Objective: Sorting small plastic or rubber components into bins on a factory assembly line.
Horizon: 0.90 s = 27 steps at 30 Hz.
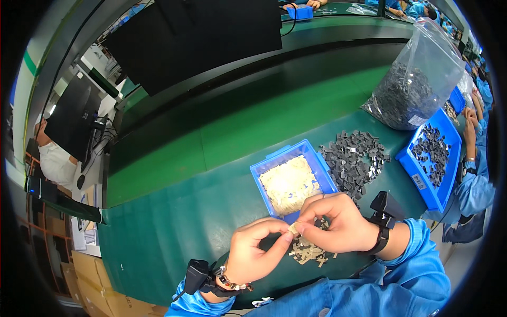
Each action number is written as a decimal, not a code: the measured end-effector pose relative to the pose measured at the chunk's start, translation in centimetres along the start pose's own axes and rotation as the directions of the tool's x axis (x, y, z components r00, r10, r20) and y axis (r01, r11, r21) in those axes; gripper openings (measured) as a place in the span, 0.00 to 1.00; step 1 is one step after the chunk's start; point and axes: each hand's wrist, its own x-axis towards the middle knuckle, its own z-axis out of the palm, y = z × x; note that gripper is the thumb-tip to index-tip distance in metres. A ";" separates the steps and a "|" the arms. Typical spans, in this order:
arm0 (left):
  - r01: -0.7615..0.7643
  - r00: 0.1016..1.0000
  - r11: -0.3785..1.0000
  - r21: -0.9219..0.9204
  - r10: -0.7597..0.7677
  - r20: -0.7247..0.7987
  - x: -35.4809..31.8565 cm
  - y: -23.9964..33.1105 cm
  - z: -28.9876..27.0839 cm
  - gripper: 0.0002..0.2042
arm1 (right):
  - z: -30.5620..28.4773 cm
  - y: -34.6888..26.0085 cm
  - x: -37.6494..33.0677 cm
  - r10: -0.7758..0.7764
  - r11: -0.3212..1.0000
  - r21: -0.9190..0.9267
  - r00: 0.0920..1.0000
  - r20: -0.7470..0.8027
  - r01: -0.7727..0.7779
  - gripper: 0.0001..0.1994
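Both my hands meet over the near part of the green table. My left hand [256, 252] and my right hand [342, 226] pinch one small cream-coloured piece [293, 228] between thumbs and fingertips; its exact shape is mostly covered. Under my right hand lies a loose pile of small cream pieces with some dark ones [309, 254], partly hidden. Just beyond my fingers stands a blue bin [318, 168] holding many flat cream pieces [288, 182]. Beside it, to the right, small dark grey pieces [351, 158] are spread in a heap on the table.
Farther right stands another blue bin [410, 168] with dark pieces, and behind it a clear plastic bag [409, 92] full of dark pieces. A large black panel [195, 45] rises at the back. Co-workers in blue sleeves [472, 190] sit along the right.
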 end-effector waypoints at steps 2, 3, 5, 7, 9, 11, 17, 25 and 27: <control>-0.002 0.998 0.999 -0.052 -0.001 -0.056 0.1 -0.4 0.0 0.04 | 0.2 0.4 0.2 -0.028 0.999 -0.031 1.000 -0.006 0.028 0.01; 0.000 0.998 0.999 -0.050 -0.003 -0.056 0.1 -0.5 0.1 0.04 | 0.3 0.6 0.3 -0.054 0.996 -0.066 0.998 -0.013 0.053 0.01; 0.027 0.997 0.992 -0.121 -0.036 -0.068 0.2 -0.6 0.1 0.05 | 0.6 1.0 0.2 -0.092 0.992 -0.095 0.994 -0.051 0.087 0.01; -0.007 0.997 0.994 -0.112 -0.002 -0.079 0.5 -0.4 0.2 0.05 | 0.8 1.4 0.1 -0.131 0.985 -0.128 0.987 -0.090 0.119 0.02; -0.044 0.996 0.993 -0.105 0.035 -0.087 0.6 -0.5 0.4 0.04 | 0.9 1.7 0.1 -0.169 0.979 -0.134 0.980 -0.106 0.155 0.03; 0.023 0.993 0.998 -0.065 -0.030 -0.117 0.4 -1.2 0.3 0.04 | 0.9 1.8 0.3 -0.229 0.957 -0.215 0.963 -0.139 0.196 0.04; 0.027 0.990 0.984 0.177 -0.002 -0.141 0.8 0.0 0.3 0.03 | 0.2 1.8 0.4 -0.540 0.620 -0.674 0.842 0.004 0.401 0.13; -0.167 0.970 0.840 0.517 0.233 -0.066 1.4 0.0 0.4 0.03 | 0.1 2.3 0.4 -0.483 0.539 -0.730 0.864 0.141 0.420 0.12; -0.198 0.964 0.793 0.576 0.263 -0.031 1.4 0.0 0.4 0.03 | 0.2 2.3 0.4 -0.496 0.504 -0.743 0.851 0.169 0.441 0.12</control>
